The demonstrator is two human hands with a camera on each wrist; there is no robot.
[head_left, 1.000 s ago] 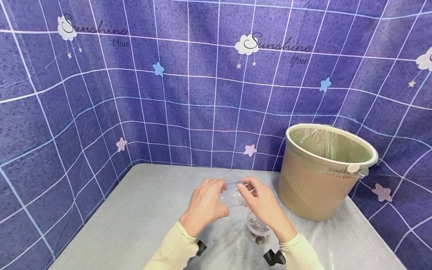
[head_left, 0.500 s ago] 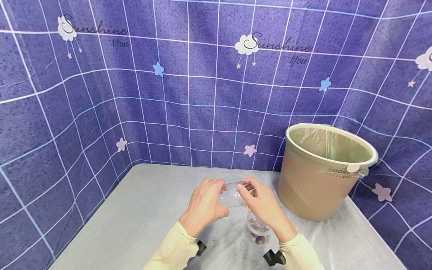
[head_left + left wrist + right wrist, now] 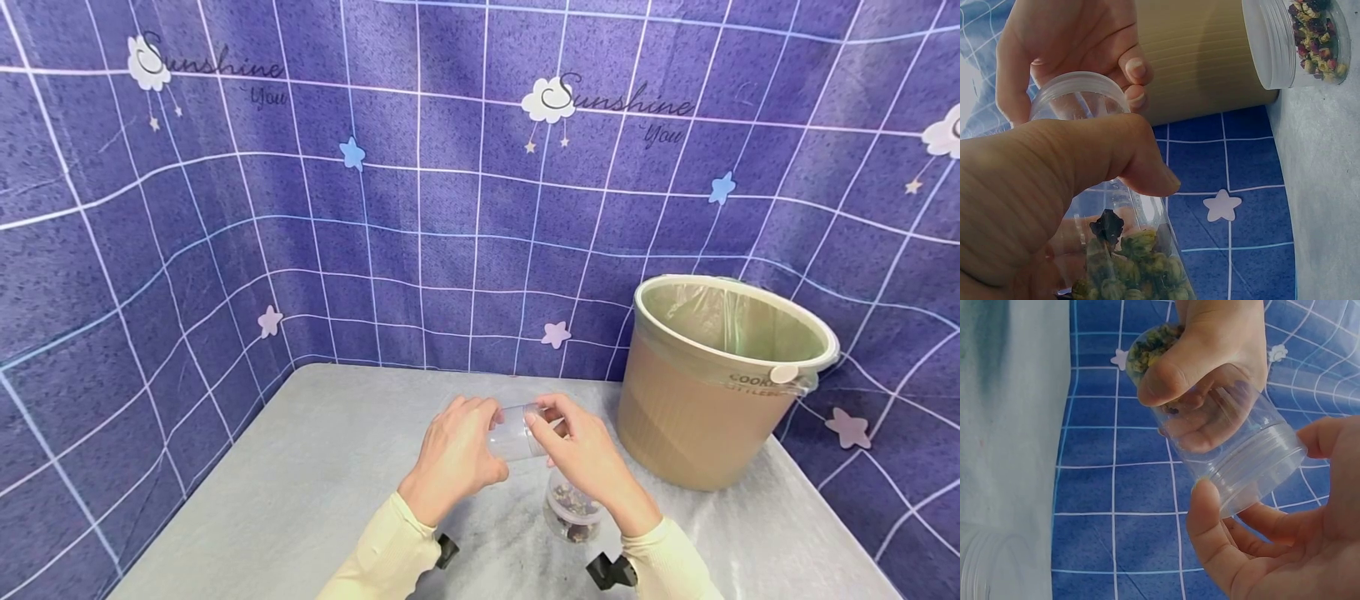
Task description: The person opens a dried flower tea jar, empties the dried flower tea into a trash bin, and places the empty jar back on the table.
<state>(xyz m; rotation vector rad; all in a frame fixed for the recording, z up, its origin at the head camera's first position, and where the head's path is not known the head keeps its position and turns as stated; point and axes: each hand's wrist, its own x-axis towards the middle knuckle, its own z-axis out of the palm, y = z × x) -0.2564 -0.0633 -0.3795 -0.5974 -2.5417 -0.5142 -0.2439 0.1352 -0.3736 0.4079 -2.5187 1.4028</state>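
My left hand [image 3: 457, 446] grips a clear plastic jar [image 3: 512, 437] round its body, holding it tipped on its side above the table. Inside, yellow-green dried flower buds [image 3: 1147, 269] and one dark piece [image 3: 1107, 226] gather toward the base, as the left wrist view shows. The thumb and fingers of my right hand [image 3: 588, 454] pinch the clear lid [image 3: 1266, 478] at the jar's other end. Below my right hand, a second clear jar [image 3: 573, 510] of red and yellow dried flower buds [image 3: 1319, 44] stands on the table, partly covered by that hand.
A beige bucket [image 3: 693, 417] with a plastic bag lining stands at the right, beyond my right hand. The grey table [image 3: 322, 467] meets a purple-blue gridded cloth [image 3: 420, 200] at the back and sides.
My right thumb has shifted slightly on the lid. Both hands and both jars otherwise keep their places.
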